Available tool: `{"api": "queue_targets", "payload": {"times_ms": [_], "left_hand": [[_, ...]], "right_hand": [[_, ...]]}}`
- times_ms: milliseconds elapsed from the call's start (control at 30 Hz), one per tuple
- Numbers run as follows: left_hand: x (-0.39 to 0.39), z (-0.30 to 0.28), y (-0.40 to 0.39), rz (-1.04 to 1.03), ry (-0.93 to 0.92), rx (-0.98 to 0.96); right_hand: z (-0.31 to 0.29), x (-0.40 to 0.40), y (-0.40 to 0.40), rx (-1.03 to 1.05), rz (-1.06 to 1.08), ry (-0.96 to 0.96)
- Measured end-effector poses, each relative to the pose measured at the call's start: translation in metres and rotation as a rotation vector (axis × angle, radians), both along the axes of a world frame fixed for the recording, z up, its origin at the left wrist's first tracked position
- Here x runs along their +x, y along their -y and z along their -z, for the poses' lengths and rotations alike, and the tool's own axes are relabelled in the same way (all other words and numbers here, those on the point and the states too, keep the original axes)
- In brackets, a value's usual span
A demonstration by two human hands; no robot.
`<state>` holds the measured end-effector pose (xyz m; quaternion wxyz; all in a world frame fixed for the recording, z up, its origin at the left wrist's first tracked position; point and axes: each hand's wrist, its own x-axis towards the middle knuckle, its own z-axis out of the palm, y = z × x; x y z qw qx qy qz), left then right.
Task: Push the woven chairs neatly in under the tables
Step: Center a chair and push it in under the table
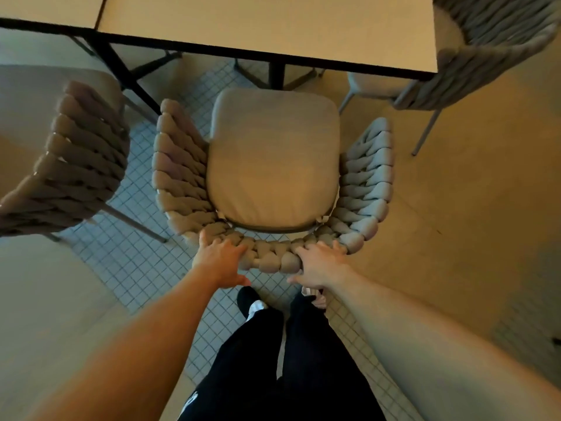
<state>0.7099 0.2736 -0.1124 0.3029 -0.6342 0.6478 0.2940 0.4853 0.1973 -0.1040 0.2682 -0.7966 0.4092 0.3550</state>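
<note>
A woven chair [273, 165] with a beige seat cushion stands in front of me, its front edge just short of the near edge of the beige table [267, 22]. My left hand [220, 258] grips the left part of the thick braided backrest, fingers over the top and thumb behind. My right hand [318, 264] grips the right part of the same backrest in the same way. The chair's seat lies fully outside the tabletop.
A second woven chair [79, 165] stands at the left, close to the first. A third woven chair [491, 47] sits at the right beside the table's corner. Black table legs [276, 74] stand ahead. My legs and feet [273, 344] are right behind the chair on tiled floor.
</note>
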Motion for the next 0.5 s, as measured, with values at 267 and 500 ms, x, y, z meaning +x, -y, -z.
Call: {"api": "queue_targets", "payload": {"times_ms": [267, 500], "left_hand": [[0.008, 0.01, 0.009, 0.114, 0.033, -0.076], [-0.007, 0.008, -0.007, 0.098, 0.034, -0.058]], "right_hand": [[0.005, 0.003, -0.003, -0.032, -0.025, -0.025], [-0.002, -0.005, -0.025, -0.046, -0.008, -0.045]]}}
